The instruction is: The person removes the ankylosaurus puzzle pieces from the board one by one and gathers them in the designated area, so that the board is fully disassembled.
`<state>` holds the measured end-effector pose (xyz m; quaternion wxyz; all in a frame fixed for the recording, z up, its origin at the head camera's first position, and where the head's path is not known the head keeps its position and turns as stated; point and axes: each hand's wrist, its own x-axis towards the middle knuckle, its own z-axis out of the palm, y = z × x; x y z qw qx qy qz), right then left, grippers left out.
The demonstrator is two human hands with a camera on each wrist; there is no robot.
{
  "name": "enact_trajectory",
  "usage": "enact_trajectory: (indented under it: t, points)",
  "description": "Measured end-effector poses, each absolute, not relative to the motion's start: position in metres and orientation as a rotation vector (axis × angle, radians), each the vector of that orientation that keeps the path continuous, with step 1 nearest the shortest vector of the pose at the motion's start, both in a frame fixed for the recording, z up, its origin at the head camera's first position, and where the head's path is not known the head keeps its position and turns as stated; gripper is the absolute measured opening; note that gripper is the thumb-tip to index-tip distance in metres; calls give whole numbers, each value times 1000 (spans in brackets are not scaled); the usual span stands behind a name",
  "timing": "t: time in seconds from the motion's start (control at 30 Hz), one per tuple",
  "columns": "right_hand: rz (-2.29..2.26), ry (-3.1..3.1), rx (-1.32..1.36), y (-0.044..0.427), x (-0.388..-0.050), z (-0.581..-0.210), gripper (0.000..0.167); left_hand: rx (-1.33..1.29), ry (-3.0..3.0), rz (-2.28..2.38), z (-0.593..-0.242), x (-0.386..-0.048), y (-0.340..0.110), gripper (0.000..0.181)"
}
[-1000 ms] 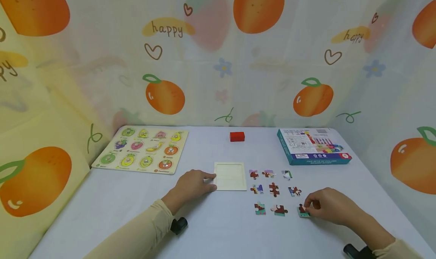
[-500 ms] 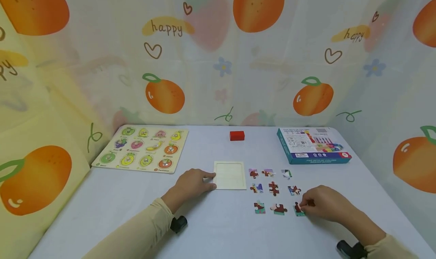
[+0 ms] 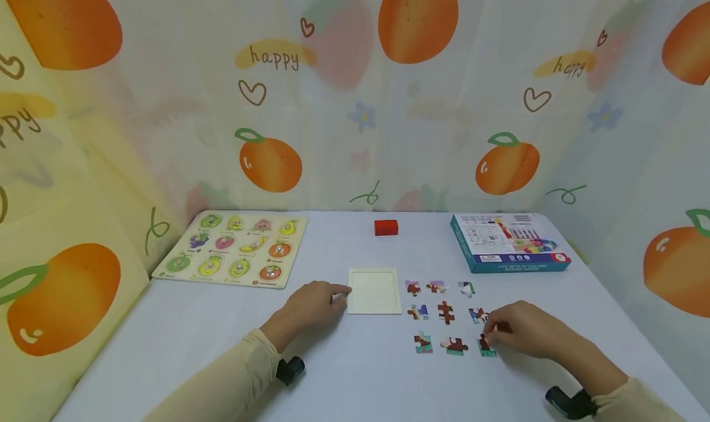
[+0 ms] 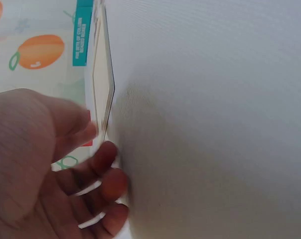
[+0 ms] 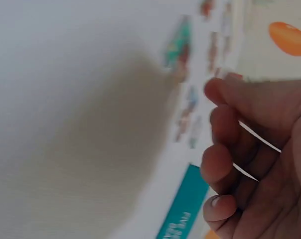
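Observation:
In the head view, a small cream square tray [image 3: 374,291] lies flat mid-table. My left hand [image 3: 310,305] is at its left edge, the extended index finger touching or nearly touching the rim. The left wrist view shows the fingers loosely bent beside the tray [image 4: 103,79]. Several jigsaw pieces lie in three rows right of the tray. My right hand [image 3: 529,329] hovers just beside the lower-right jigsaw piece [image 3: 486,348], its fingers loosely curled. Nothing shows between its thumb and fingers in the right wrist view, where the nearest jigsaw piece [image 5: 179,47] looks blurred and apart.
A fruit picture board [image 3: 230,248] lies at the back left. A red block [image 3: 386,227] sits at the back middle. At the back right is a teal-edged box [image 3: 510,243]. A fruit-patterned cloth [image 3: 360,132] hangs behind the white table.
My right hand slid the lower-right jigsaw piece slightly left, then came off it. My left thumb has drawn away from the tray's edge. The head view has tilted up a little.

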<state>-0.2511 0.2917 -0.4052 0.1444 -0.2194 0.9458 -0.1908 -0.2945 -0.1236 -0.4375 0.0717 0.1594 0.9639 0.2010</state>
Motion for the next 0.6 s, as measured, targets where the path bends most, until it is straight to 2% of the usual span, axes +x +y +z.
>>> enact_trajectory:
  t: [0.13,0.33,0.43,0.6]
  points:
    - [-662,2776,-601,285,-253,-384,11,499,2935,683,-429,-295,-130,34]
    - [-653,2912,-610,269,-254,-343,16,562,2990,746,-382,-295,-150,20]
    - [-610,2964,-681,262,-256,-326,15,571,3033,766,-356,-291,-163,15]
    - [-594,3042,-810,252,-265,-308,5,548,3078,773,-319,-285,-187,21]
